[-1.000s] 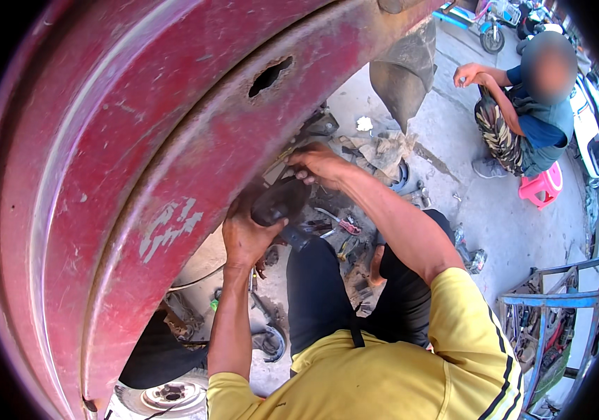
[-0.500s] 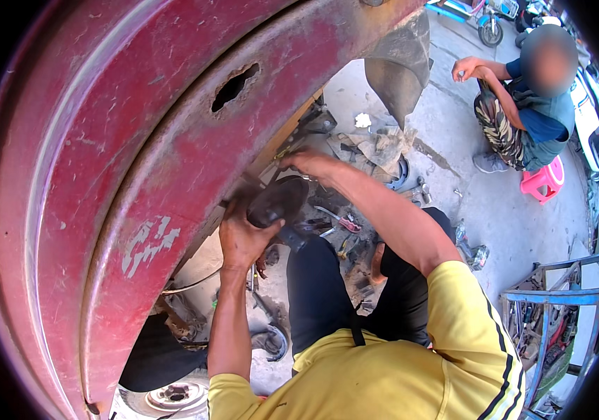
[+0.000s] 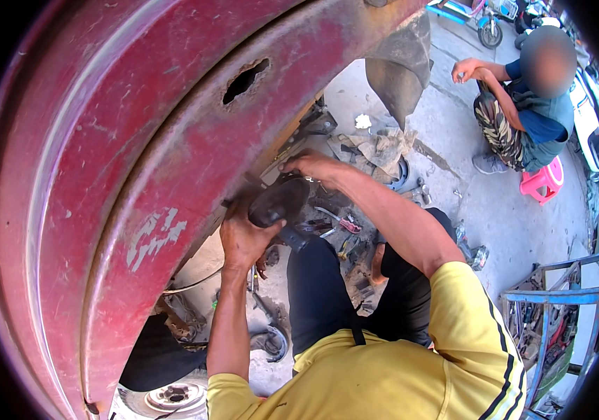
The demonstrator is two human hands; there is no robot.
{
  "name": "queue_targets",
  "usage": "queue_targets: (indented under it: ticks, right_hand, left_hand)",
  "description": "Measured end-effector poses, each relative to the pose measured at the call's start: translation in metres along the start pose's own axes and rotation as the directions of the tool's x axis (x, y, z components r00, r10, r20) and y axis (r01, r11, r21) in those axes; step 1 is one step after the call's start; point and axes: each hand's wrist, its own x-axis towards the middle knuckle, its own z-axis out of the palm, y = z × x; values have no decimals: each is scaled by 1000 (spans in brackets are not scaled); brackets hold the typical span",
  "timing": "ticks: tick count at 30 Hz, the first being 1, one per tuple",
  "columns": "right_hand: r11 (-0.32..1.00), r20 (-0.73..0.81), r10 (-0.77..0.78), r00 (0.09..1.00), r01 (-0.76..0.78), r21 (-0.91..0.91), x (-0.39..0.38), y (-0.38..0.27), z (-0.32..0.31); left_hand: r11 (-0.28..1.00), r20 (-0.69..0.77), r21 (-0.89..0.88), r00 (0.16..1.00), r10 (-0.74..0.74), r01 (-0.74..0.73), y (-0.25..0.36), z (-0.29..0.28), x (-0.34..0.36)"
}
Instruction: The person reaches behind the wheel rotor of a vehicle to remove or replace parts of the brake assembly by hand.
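A dark, rounded metal part sits low beneath the edge of a red vehicle body panel. My left hand grips its near left side, the thumb laid along the lower rim and the fingers mostly hidden behind it. At the part's far side is my right hand, fingers curled and bent down. What those fingertips hold, if anything, is hidden. My dark-trousered knee is just below the part.
Tools and greasy parts litter the ground, among them red-handled pliers and a curved metal shoe. A person sits at right on a pink stool. A blue metal rack stands lower right; a wheel lies lower left.
The red panel with its rusted hole has shifted slightly right and up against the ground. My right hand has dipped a little and its fingers have curled; my left hand keeps its grip.
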Motion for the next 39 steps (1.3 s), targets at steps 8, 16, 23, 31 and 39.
queue_targets:
  ticks: [8, 16, 23, 31, 39]
  right_hand:
    - [980, -166, -134, 977, 106, -166, 29, 28, 2]
    - [763, -25, -322, 946, 244, -599, -27, -39, 35]
    - [828, -102, -269, 958, 176, -533, -10, -29, 21]
    - [712, -35, -369, 929, 258, -652, -17, -30, 28]
    - [809, -81, -302, 950, 211, -549, -3, -22, 24]
  left_hand:
    - [997, -47, 39, 997, 64, -62, -2, 5, 1]
    - [997, -87, 15, 993, 76, -75, -6, 7, -1]
    - [998, 7, -58, 1000, -13, 13, -8, 5, -1]
    - [996, -75, 45, 994, 86, -82, -1, 0, -1]
    - [998, -94, 30, 994, 58, -55, -4, 7, -3]
